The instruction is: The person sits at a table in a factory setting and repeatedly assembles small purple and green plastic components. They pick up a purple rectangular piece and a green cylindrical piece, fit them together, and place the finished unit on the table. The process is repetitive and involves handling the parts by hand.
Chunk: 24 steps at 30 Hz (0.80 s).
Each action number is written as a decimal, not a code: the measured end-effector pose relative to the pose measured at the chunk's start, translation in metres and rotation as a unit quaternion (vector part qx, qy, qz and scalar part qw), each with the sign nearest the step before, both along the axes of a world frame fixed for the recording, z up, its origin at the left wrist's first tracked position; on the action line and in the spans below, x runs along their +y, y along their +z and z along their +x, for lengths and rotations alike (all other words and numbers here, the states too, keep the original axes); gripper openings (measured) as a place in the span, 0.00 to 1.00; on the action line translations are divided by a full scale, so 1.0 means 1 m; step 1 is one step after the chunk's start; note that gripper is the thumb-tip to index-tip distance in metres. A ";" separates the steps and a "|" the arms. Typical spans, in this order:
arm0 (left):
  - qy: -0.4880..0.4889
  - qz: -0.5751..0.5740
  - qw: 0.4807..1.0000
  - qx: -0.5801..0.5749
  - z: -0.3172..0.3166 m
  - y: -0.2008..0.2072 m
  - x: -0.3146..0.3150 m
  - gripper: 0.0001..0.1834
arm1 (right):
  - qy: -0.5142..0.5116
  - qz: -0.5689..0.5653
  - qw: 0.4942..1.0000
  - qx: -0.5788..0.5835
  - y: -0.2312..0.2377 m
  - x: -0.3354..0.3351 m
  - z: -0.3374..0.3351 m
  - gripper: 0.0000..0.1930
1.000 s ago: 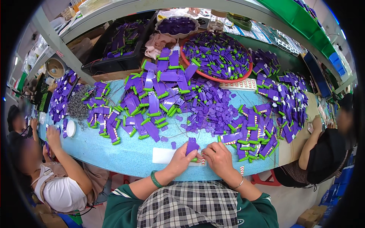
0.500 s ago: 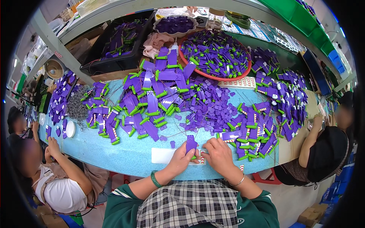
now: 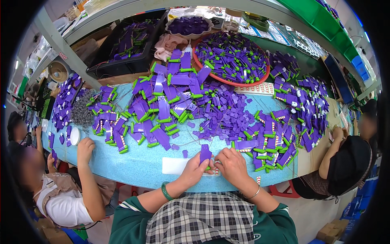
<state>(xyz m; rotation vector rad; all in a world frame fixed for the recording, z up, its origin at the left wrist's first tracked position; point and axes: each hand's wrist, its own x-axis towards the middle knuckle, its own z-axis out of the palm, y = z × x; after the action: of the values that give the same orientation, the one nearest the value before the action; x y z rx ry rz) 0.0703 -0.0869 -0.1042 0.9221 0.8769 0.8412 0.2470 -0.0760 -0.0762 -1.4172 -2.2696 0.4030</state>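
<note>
Left hand (image 3: 195, 168) grips a purple plastic piece with a green end (image 3: 205, 153) above the worktop (image 3: 130, 171); right hand (image 3: 231, 162) bunched just beside, can't tell if gripping. Held piece looks unfinished. Right-hand heap (image 3: 269, 140) shows red-and-white strips, probably done; large central heap (image 3: 164, 107), seemingly stripless, probably remains.

Head-worn fisheye, looking down from close above the hands (image 3: 194, 170) and table (image 3: 134, 166)
</note>
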 end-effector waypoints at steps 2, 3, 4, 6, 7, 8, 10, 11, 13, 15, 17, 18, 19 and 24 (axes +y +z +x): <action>-0.003 -0.006 1.000 0.006 0.001 0.002 0.001 0.10 | 0.003 -0.002 1.000 0.001 -0.002 0.000 0.000 0.07; -0.003 -0.010 1.000 0.009 0.001 0.002 0.001 0.10 | 0.005 -0.002 1.000 0.004 -0.003 0.000 0.001 0.07; -0.004 -0.014 1.000 0.012 0.001 0.003 0.001 0.10 | 0.007 -0.001 1.000 0.007 -0.004 0.000 0.001 0.06; 0.004 -0.017 1.000 0.007 0.002 0.006 0.001 0.09 | 0.008 0.004 1.000 0.005 -0.005 0.000 0.000 0.06; 0.007 -0.018 1.000 0.004 0.002 0.007 0.001 0.08 | 0.007 0.006 1.000 0.004 -0.005 -0.001 0.000 0.06; 0.009 -0.018 1.000 0.001 0.002 0.006 0.000 0.08 | 0.010 0.002 1.000 0.008 -0.006 -0.001 0.001 0.06; 0.011 -0.016 1.000 -0.005 0.002 0.005 0.000 0.08 | 0.014 -0.003 1.000 0.016 -0.006 0.000 0.001 0.06; 0.010 -0.010 1.000 -0.005 0.002 0.002 0.000 0.09 | 0.022 -0.012 0.998 0.057 -0.004 0.001 0.003 0.06; 0.013 0.000 1.000 -0.006 0.002 0.000 0.001 0.10 | 0.039 -0.027 0.989 0.138 0.001 0.004 0.009 0.06; 0.004 0.002 1.000 0.018 0.001 0.003 0.002 0.10 | 0.028 -0.091 0.975 0.203 0.008 0.005 0.016 0.06; -0.015 -0.003 0.998 0.067 -0.003 0.013 0.004 0.09 | 0.014 -0.143 0.960 0.242 0.022 0.007 0.021 0.06; -0.034 0.004 0.997 0.072 -0.003 0.016 0.004 0.09 | 0.024 -0.135 0.967 0.215 0.027 0.009 0.023 0.06; -0.052 0.011 0.996 0.077 -0.004 0.017 0.003 0.08 | 0.034 -0.127 0.973 0.188 0.032 0.011 0.024 0.07; -0.013 0.006 1.000 0.025 -0.006 0.029 0.008 0.06 | 0.002 -0.035 0.955 0.296 0.046 0.011 0.007 0.10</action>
<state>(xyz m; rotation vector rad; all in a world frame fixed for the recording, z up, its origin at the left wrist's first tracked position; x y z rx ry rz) 0.0640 -0.0789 -0.0750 0.9672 0.9015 0.8044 0.2538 -0.0647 -0.0299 -1.1259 -1.7803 0.7963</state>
